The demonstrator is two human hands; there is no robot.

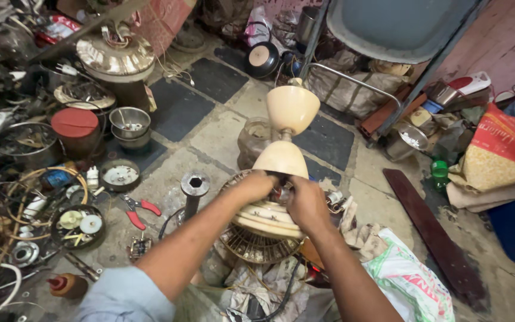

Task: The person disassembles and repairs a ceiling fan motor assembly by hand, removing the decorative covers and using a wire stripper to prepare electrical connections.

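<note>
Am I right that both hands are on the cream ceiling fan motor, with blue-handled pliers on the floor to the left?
Not quite. In the head view both hands, left hand and right hand, are on the cream ceiling fan motor, but the pliers have red handles, not blue.

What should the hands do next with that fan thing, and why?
Probably lift the lower cream cup a little up the rod. Both the left hand and the right hand are pressed in at the top of the ceiling fan motor, right under that cup, so it seems to cover the spot they are working on.
</note>
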